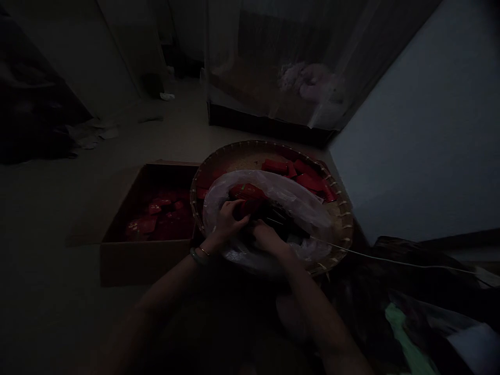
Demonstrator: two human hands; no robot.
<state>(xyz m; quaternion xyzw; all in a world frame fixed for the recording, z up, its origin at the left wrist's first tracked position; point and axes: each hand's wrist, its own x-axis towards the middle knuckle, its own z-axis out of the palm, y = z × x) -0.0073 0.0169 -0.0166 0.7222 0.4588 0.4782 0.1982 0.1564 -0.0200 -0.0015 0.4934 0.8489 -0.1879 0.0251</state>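
Observation:
In the dim head view, both hands work over a clear plastic bag (pixel 269 179) that lies with its mouth open in a round woven bamboo tray (pixel 346 216). My left hand (pixel 230 220), with a bangle at its wrist, curls its thumb and fingers around a dark red packet (pixel 250 207). Close beside it, my right hand (pixel 266 235) has its fingers bent down in the bag's mouth; what they hold is hidden. Behind the left fingers rests a brighter red packet (pixel 247 191). A dark object with a pale cord lies right of the hands.
Several red packets (pixel 310 181) lie at the tray's far right. A cardboard box (pixel 144 260) with more red packets stands to the left. The pale cord (pixel 390 259) runs off right. A transparent-walled enclosure (pixel 269 99) stands behind, a white wall (pixel 425 151) at right.

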